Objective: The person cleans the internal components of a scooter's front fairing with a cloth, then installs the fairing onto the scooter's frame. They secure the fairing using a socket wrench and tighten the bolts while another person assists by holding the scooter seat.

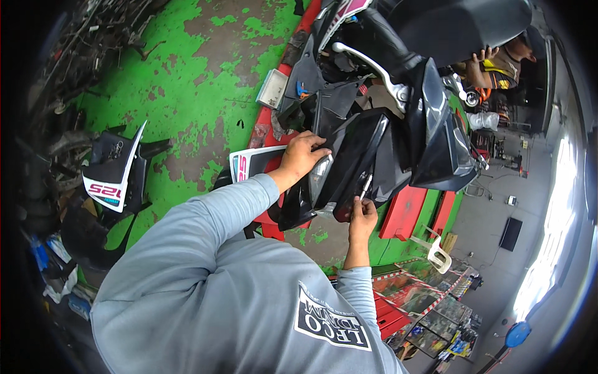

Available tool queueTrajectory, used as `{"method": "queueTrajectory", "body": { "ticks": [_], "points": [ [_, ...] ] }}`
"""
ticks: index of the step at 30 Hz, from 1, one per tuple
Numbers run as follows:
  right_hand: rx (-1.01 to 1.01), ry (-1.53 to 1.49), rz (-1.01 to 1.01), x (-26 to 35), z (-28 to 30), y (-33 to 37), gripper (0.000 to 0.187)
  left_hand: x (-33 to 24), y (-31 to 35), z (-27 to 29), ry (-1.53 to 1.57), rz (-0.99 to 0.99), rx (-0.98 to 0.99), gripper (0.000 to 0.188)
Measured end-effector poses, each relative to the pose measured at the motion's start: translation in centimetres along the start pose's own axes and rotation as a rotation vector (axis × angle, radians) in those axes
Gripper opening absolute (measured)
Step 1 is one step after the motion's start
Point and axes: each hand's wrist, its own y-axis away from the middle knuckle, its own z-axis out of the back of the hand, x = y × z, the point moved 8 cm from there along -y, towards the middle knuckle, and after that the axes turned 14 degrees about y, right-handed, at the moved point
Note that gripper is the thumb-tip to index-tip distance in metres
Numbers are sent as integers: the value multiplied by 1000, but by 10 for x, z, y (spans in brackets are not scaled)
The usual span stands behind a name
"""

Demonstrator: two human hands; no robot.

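Note:
The black front fairing (346, 159) of a motor scooter is in front of me. My left hand (303, 157) rests on its left side, thumb and fingers a little apart, beside a clear lamp lens (321, 173). Lower right, my right hand (362, 218) is closed, thumb and fingertips pinching the near end of a slim whitish rod (367, 184). The rod lies against the fairing; its exact kind cannot be made out. Under my left forearm, a white side panel with pink print (244, 163) shows next to the fairing.
More scooter panels (112, 174) lie on the green floor at left. A small white tray (272, 88) sits on the red lift edge. The black seat (458, 28) is beyond, with another person's hand (483, 56) near it. A white chair (438, 255) and display cases stand at right.

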Motion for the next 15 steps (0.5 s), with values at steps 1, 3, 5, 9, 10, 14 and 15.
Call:
{"method": "queueTrajectory", "body": {
  "ticks": [1,3,5,9,10,14,15],
  "points": [
    [8,-1,3,-4,-1,-1,17,-1,0,2,-15,-19,3,33],
    [7,32,40,-6,1,-1,17,-4,-1,2,11,35,20,32],
    [10,110,47,-1,1,1,19,-13,-3,2,-17,-48,21,30],
    [-46,430,131,7,5,-1,21,-29,-21,-5,11,-123,9,25],
    [-50,388,124,10,4,1,20,-28,-26,-6,35,-96,9,24],
    [-20,108,45,-12,-5,-1,18,-12,-32,-7,188,62,46,21],
    [4,74,16,-6,-7,0,18,-11,-33,-6,191,73,36,20]
  ]
}}
